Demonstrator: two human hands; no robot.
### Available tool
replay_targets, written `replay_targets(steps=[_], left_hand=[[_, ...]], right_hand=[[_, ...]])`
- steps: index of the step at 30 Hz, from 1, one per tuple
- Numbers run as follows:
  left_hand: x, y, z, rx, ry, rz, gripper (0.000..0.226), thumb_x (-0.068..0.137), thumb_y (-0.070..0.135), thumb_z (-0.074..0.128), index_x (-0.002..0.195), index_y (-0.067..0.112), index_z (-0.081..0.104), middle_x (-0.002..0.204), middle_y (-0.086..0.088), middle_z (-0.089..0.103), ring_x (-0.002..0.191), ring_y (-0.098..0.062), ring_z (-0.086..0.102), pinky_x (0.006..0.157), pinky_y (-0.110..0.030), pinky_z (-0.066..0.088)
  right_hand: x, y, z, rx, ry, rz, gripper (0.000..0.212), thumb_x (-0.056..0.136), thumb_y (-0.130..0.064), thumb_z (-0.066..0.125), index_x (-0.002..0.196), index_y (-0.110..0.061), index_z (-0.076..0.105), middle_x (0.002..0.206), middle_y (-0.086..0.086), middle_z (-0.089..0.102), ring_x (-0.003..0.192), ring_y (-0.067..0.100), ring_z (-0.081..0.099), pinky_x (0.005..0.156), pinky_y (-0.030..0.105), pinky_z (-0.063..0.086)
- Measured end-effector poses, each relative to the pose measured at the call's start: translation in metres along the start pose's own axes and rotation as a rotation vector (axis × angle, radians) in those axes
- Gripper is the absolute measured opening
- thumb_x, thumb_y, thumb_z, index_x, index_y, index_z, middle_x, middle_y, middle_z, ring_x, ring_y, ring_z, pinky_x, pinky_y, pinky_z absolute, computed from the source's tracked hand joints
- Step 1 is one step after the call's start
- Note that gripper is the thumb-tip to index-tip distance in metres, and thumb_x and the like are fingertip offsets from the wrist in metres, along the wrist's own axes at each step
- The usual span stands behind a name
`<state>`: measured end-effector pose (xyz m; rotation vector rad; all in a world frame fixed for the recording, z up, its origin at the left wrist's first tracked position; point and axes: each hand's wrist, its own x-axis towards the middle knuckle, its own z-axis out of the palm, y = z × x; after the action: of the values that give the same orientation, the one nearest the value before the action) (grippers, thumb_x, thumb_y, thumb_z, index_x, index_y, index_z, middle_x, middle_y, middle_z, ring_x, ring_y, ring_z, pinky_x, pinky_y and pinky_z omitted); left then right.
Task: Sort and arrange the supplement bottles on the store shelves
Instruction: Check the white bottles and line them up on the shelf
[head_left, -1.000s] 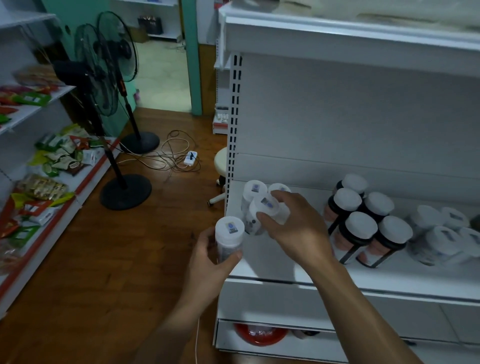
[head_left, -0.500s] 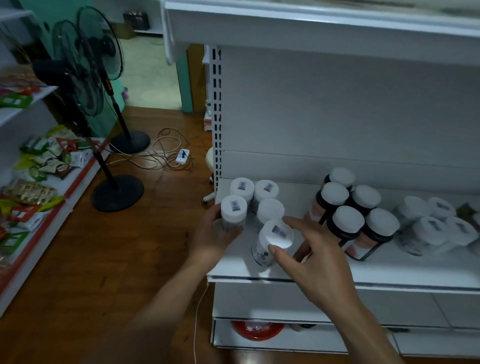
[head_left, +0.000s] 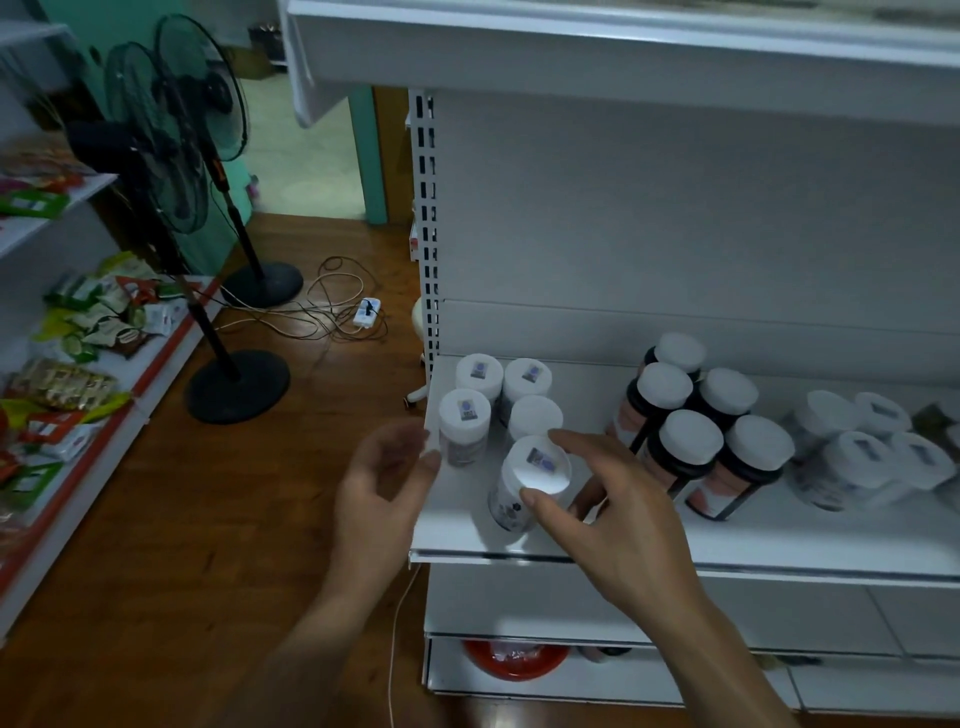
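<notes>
The right hand (head_left: 618, 519) grasps the front bottle (head_left: 511, 499) by its cap (head_left: 537, 467), with the thumb (head_left: 535, 501) at 6 o'clock on the rim and the forefinger (head_left: 569, 439) at 1 o'clock. The left hand (head_left: 384, 488), at 9 o'clock from that bottle, is released, fingers loosely curled round nothing, just beside the shelf (head_left: 779, 540) corner. The step in hand appears to be seating this bottle at the front of the right-hand column of white bottles (head_left: 535, 421). Keep the grip on the cap rim, set the base flat, and slide toward 12 o'clock until the bottle stands just beside the plain cap. Then turn it so its sticker matches the neighbours. Steady the left column with the free hand, since it stands close to the shelf's open end. Whether the base sits flat cannot be told. Every bottle is capped, so no fill is visible. On the lower shelf at 6 o'clock, a red bowl (head_left: 514, 662) holds something pale that cannot be identified. The four white bottles stand two by two at 11 o'clock. Five dark bottles (head_left: 691, 441), capped white, cluster at 2 o'clock. Pale tubs (head_left: 852, 462) are grouped beyond them at 3 o'clock.
</notes>
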<state>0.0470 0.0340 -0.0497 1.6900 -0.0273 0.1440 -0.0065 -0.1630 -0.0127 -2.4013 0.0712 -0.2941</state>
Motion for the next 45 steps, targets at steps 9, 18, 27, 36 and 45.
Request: replay_targets(steps=[9, 18, 27, 36, 45], left_hand=[[-0.030, 0.025, 0.010, 0.166, -0.351, 0.161, 0.071, 0.071, 0.037, 0.080, 0.123, 0.065, 0.041, 0.129, 0.033, 0.050, 0.125, 0.009, 0.044, 0.093, -0.008, 0.044], [-0.030, 0.032, 0.021, 0.020, -0.350, 0.342, 0.077, 0.070, 0.003, 0.084, 0.129, 0.040, 0.050, 0.126, 0.016, 0.060, 0.122, -0.016, 0.056, 0.097, -0.032, 0.050], [-0.031, 0.038, 0.022, 0.038, -0.361, 0.385, 0.073, 0.073, 0.015, 0.084, 0.132, 0.040, 0.047, 0.131, 0.018, 0.056, 0.126, -0.014, 0.052, 0.100, -0.026, 0.047], [-0.031, 0.052, 0.008, -0.020, -0.280, 0.359, 0.073, 0.070, 0.031, 0.082, 0.133, 0.039, 0.045, 0.129, 0.010, 0.059, 0.122, -0.021, 0.057, 0.096, -0.045, 0.053], [-0.033, 0.073, 0.015, -0.054, -0.345, 0.431, 0.073, 0.072, 0.026, 0.081, 0.134, 0.037, 0.046, 0.133, 0.017, 0.056, 0.129, -0.017, 0.051, 0.105, -0.029, 0.043]], right_hand=[[-0.011, -0.023, -0.009, 0.135, 0.127, -0.232, 0.053, 0.077, -0.048, 0.066, 0.126, -0.034, 0.056, 0.114, -0.021, 0.057, 0.099, 0.000, 0.054, 0.079, 0.008, 0.040], [-0.022, -0.029, -0.013, 0.238, 0.082, -0.366, 0.069, 0.075, -0.048, 0.070, 0.137, -0.034, 0.044, 0.134, -0.024, 0.048, 0.125, 0.003, 0.047, 0.100, 0.010, 0.034], [-0.025, -0.027, -0.017, 0.337, 0.102, -0.358, 0.061, 0.074, -0.040, 0.074, 0.130, -0.030, 0.052, 0.128, -0.019, 0.056, 0.121, 0.008, 0.053, 0.097, 0.015, 0.040], [-0.019, -0.012, -0.005, 1.099, -0.139, 0.166, 0.068, 0.069, -0.050, 0.076, 0.127, -0.020, 0.059, 0.120, 0.007, 0.068, 0.111, 0.027, 0.063, 0.083, 0.036, 0.051], [-0.023, -0.024, 0.008, 1.618, -0.351, 0.316, 0.038, 0.095, -0.031, 0.047, 0.125, -0.017, 0.066, 0.122, 0.013, 0.067, 0.102, 0.023, 0.066, 0.082, 0.034, 0.055]])
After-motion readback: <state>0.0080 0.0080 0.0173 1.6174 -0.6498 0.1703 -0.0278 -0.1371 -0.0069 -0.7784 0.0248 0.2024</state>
